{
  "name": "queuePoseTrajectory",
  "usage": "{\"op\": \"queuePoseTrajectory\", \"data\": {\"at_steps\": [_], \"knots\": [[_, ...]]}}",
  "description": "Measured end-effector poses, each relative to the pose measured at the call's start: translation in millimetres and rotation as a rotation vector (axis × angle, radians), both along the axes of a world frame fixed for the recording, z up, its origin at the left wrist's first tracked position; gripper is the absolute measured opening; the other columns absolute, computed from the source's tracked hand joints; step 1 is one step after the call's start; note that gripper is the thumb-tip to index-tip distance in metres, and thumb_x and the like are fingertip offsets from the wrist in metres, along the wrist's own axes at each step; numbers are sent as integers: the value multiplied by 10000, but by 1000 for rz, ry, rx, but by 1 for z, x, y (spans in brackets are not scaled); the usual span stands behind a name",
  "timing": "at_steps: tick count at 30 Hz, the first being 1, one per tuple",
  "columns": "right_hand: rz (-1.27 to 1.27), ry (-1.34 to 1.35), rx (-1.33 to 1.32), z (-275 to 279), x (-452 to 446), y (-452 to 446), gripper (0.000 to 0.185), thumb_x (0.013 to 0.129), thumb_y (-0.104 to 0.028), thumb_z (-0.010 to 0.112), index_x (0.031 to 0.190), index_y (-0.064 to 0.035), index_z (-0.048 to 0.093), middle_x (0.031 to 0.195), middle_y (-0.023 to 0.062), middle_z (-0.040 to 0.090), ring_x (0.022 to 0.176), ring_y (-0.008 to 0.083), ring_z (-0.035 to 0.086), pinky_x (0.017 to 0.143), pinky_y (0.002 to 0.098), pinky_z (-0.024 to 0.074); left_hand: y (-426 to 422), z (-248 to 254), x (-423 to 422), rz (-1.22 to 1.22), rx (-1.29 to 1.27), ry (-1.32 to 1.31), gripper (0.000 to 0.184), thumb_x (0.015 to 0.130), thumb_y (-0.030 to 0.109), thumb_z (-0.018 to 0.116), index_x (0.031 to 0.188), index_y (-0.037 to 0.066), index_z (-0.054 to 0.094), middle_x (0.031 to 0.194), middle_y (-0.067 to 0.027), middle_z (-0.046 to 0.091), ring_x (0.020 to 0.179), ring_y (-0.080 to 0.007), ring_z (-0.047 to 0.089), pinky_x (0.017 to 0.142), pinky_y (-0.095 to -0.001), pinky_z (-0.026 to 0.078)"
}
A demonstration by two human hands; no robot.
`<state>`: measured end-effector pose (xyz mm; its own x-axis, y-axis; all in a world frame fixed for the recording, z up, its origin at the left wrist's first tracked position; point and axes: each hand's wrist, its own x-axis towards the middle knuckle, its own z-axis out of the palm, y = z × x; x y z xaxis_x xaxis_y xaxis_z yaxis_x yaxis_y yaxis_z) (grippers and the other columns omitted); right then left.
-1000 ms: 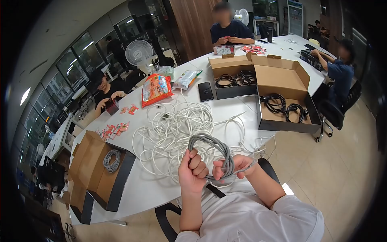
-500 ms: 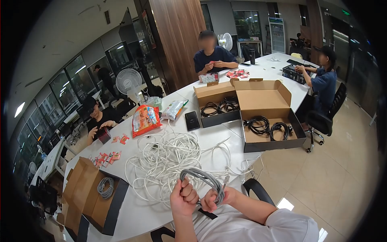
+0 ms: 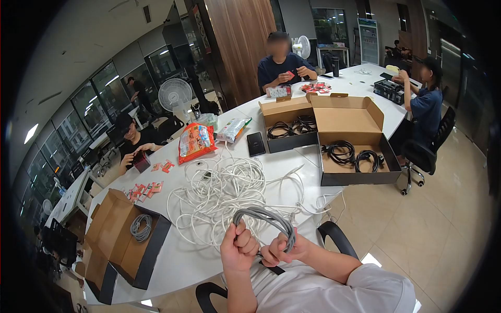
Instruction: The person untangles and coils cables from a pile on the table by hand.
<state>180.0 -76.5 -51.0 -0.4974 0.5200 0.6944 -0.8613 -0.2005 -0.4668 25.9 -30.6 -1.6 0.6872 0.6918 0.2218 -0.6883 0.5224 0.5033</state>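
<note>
Indoors, a person in a white shirt [image 3: 339,287] holds up a looped gray cord [image 3: 262,213] at the near side of a tangled heap of white cable [image 3: 227,180], the left hand [image 3: 240,249] closed around one side of the loop and the right hand [image 3: 284,249] curled around the other. Left of the heap, an open box [image 3: 152,255] contains a coiled gray cord [image 3: 141,228]; beyond and right of it, two more open boxes [image 3: 360,179] contain black cords [image 3: 340,152]. Behind the heap lie a phone [image 3: 255,144] and a red snack bag [image 3: 197,143].
</note>
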Motion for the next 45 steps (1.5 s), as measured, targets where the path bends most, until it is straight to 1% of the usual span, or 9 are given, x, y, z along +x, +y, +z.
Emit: {"op": "queuePoseTrajectory", "data": {"at_steps": [8,21,25,29,30,35,39,43,45], "knots": [[89,-76,51,0,-7,-23,399,972,-387,468,1124,-70,657,626,71,618,727,204,491,727,314,354,-31,2,-13,-103,20,95,277,1022,336,352,841,138,419,528,78,212,398,-46,161,367,-233,144],[-182,-231,244,27,-3,-73,464,992,-326,426,1340,-26,494,582,9,554,618,175,473,622,298,396,-80,15,-21,36,118,114,272,1010,317,411,821,124,437,544,89,224,421,-37,173,386,-225,147],[-171,-242,188,21,2,-73,577,987,-361,310,1380,53,399,662,43,586,730,229,497,718,348,411,-86,17,-24,113,111,107,275,1009,326,414,818,130,434,545,88,217,418,-41,164,387,-230,145],[-199,-241,-6,29,6,-76,684,900,-365,377,1415,80,307,812,136,618,870,302,539,851,401,403,-81,17,-25,216,104,117,282,1009,338,414,815,133,432,546,87,214,420,-43,159,390,-233,145],[-169,-247,13,25,10,-67,760,871,-394,430,1449,53,223,997,168,622,956,277,581,940,395,376,-80,19,-23,275,104,117,280,1010,332,413,820,128,435,549,83,220,424,-42,161,394,-231,144],[-402,-224,-60,31,5,-58,758,880,-511,529,1388,17,337,970,140,630,959,236,595,910,366,410,-62,15,-17,439,149,154,243,1018,314,395,855,136,423,561,75,210,431,-46,154,402,-244,128],[-461,-262,-77,18,7,-46,754,858,-666,476,1251,-23,489,853,83,600,884,198,572,834,350,437,-49,9,-14,421,115,172,280,1011,322,412,814,125,441,557,75,237,430,-39,178,396,-230,149],[-321,-152,-194,10,12,-28,748,844,-760,303,1021,-83,567,763,77,539,781,253,501,770,379,395,-28,0,-5,341,17,180,270,1002,333,434,810,143,442,561,82,217,426,-41,174,397,-233,142],[-347,-178,-199,16,14,-17,790,845,-781,193,844,-93,582,698,57,496,707,222,413,682,318,330,-16,-3,-3,322,38,204,281,991,345,456,795,144,445,555,90,231,422,-36,198,393,-226,151]]}}
